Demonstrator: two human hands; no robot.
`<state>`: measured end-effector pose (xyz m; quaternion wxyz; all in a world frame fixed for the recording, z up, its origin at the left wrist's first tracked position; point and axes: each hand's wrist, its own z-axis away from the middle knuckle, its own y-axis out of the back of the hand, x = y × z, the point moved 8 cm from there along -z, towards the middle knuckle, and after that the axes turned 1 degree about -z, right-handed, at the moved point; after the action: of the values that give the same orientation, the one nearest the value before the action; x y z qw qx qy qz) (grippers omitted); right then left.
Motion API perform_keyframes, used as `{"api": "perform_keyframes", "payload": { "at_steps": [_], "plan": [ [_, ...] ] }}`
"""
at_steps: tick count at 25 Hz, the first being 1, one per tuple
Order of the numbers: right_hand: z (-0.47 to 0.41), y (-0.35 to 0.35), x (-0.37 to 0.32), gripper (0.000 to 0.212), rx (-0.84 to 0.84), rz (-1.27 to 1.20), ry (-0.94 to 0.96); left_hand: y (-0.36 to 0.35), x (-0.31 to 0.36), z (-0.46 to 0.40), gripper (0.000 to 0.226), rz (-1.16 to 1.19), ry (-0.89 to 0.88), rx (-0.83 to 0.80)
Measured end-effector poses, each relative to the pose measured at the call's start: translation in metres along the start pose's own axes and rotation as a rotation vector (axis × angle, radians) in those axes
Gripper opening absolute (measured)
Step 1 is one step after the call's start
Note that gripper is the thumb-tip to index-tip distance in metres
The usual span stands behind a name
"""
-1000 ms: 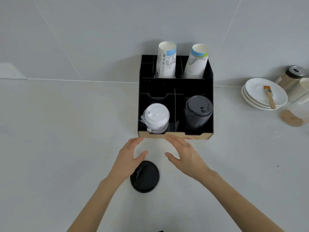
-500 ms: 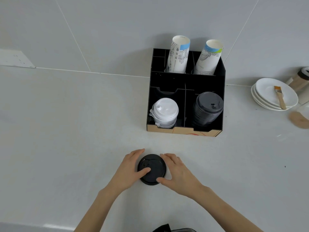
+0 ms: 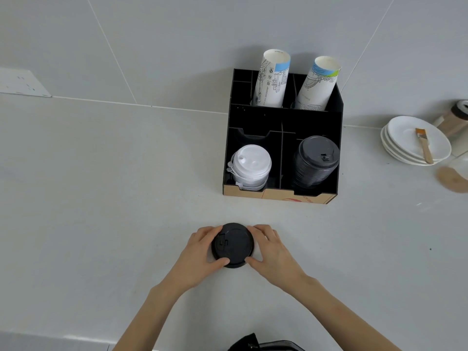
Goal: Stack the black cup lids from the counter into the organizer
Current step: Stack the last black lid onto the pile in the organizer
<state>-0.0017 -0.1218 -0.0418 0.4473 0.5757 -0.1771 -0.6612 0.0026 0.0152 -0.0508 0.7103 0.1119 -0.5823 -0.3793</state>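
Observation:
A black cup lid (image 3: 234,244) lies on the pale counter, in front of the organizer. My left hand (image 3: 201,254) grips its left rim with fingers and thumb. My right hand (image 3: 272,252) grips its right rim the same way. The black organizer (image 3: 255,117) stands further back against the wall. Its front right compartment holds a tall stack of black lids (image 3: 316,160). The front left compartment holds a shorter stack of white lids (image 3: 250,167).
Two stacks of paper cups (image 3: 273,77) lean in the organizer's rear compartments. White plates (image 3: 405,138) with a small brush (image 3: 423,144) sit at the right, beside a jar (image 3: 454,117). A dark object (image 3: 266,345) shows at the bottom edge.
Both hands came back from the organizer's front and closed onto the black lid on the counter. The view shifted, so the organizer now appears further right.

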Motion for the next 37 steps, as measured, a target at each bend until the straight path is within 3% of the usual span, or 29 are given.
{"api": "perform_keyframes", "payload": {
  "at_steps": [7,22,31,37],
  "plan": [
    [0.001,0.010,0.010,0.053,0.059,-0.049,-0.017,-0.004,0.002,-0.009,0.069,-0.045,0.013,-0.053],
    [0.011,0.051,0.012,0.061,0.214,-0.221,0.019,0.005,0.055,-0.023,0.059,0.038,-0.094,0.111],
    [0.030,0.117,0.026,0.061,0.276,-0.210,0.066,0.015,0.111,-0.041,0.044,0.015,-0.291,0.056],
    [0.034,0.147,0.030,0.062,0.241,-0.176,0.140,0.012,0.144,-0.054,0.057,0.007,-0.359,-0.030]
  ]
}}
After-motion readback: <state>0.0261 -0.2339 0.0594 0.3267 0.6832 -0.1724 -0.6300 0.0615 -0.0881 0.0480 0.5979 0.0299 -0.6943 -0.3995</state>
